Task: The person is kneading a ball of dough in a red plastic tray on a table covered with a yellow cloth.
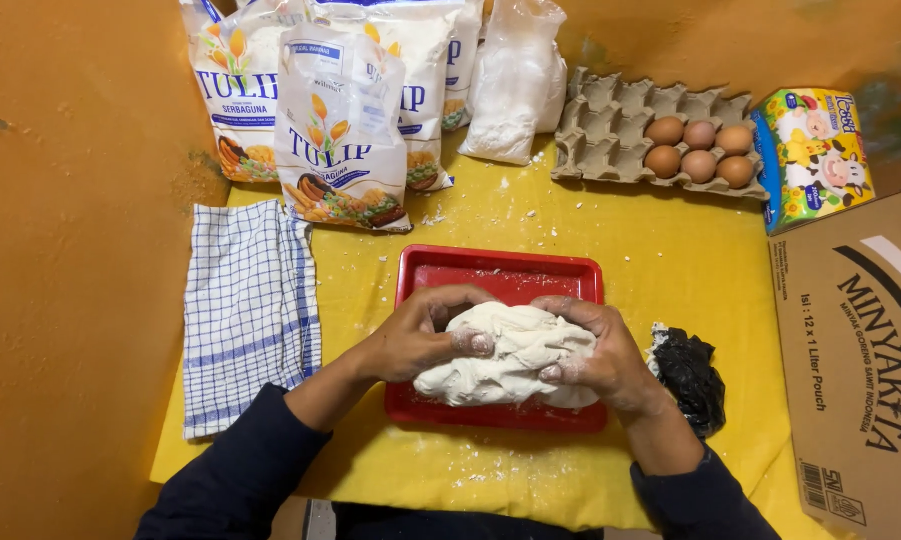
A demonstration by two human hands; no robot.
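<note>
A lump of white dough [505,355] lies in a red rectangular tray [500,275] on a yellow cloth. My left hand [420,335] grips the dough's left side, its floury fingers curled over the top. On the right side, my right hand [595,350] presses in with fingers digging into the dough. Both hands hold the same lump between them. Dark sleeves cover my forearms.
A blue-checked towel [250,310] lies left of the tray. Several flour bags [340,130] and a white powder bag [515,85] stand at the back. An egg carton [660,135] holds several brown eggs. A black plastic bag [690,375], a colourful box [815,155] and a cardboard box [860,370] are at the right.
</note>
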